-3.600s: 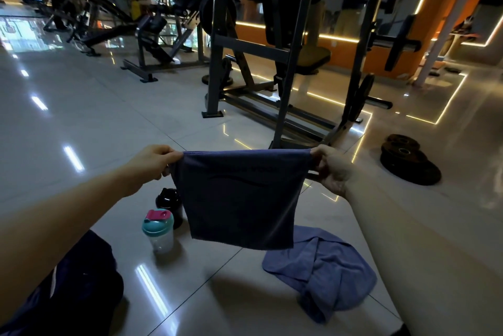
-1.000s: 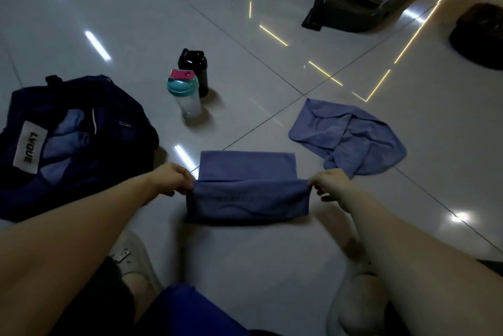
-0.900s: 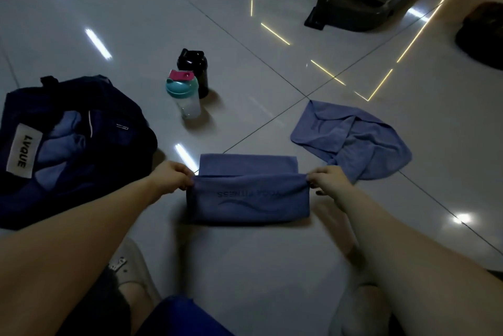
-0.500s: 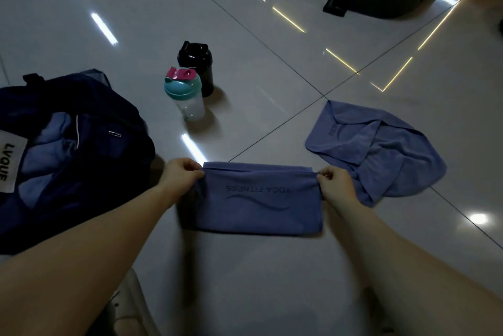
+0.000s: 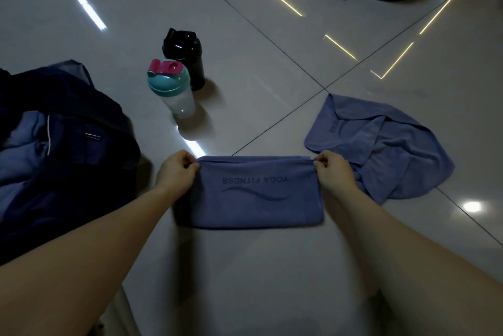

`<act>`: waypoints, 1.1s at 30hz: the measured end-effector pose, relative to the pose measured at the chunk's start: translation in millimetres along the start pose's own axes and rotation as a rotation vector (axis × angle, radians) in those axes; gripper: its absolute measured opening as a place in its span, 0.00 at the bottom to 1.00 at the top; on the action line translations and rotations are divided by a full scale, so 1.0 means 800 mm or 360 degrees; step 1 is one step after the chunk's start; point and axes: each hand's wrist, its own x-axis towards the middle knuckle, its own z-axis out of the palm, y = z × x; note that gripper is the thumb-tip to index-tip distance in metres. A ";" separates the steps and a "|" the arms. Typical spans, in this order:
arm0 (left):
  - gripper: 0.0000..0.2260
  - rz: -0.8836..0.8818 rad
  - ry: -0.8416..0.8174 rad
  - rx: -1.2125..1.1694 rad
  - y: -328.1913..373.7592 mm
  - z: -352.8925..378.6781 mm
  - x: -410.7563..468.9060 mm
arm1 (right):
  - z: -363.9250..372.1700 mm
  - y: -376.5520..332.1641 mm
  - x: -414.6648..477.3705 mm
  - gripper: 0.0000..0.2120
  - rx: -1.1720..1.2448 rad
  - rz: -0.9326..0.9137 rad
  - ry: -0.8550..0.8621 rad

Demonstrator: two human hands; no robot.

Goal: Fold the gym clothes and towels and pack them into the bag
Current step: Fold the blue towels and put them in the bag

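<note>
Towel folded small on floor, corners pinched in fingers of left hand, right hand. Other towel crumpled. Bag part full.

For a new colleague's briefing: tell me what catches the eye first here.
The folded blue-violet cloth towel printed YOGA FITNESS lies centre on the glossy tiled floor, its far corners pinched by the left hand and right hand. A crumpled matching blue-violet towel lies just right of it, and an open dark navy fabric bag sits at left.
</note>
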 end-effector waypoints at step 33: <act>0.07 -0.0043 0.0259 0.0236 0.030 0.018 0.019 | 0.016 -0.024 0.023 0.09 -0.0481 0.0149 0.0126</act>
